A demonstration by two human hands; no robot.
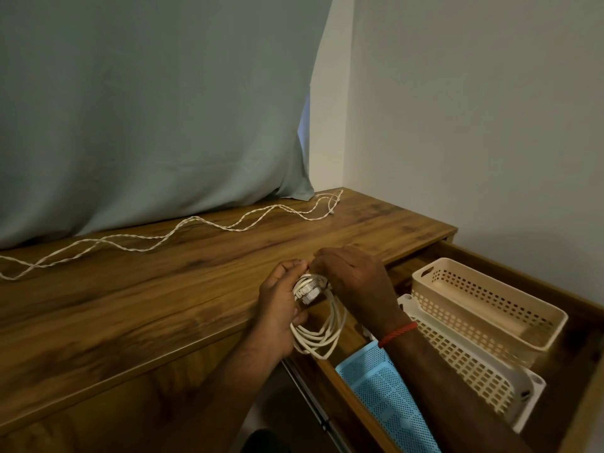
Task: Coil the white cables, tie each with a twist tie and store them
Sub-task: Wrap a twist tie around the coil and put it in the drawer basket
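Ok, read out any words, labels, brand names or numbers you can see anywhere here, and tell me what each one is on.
None can be read.
Coiled white cable, held by the left hand and right hand: the wrap at its top shows dark marks, too blurred to read.
Beige basket, white basket, blue basket, loose twisted cable on the desk: no print visible.

wide bare worktop (137,299) left of the hands, only a loose cable (196,220) snaking along the back by the cloth (147,109). right side's crowded: open drawer (575,308) packed with three baskets, beige (483,308), white (474,374), blue (385,393).
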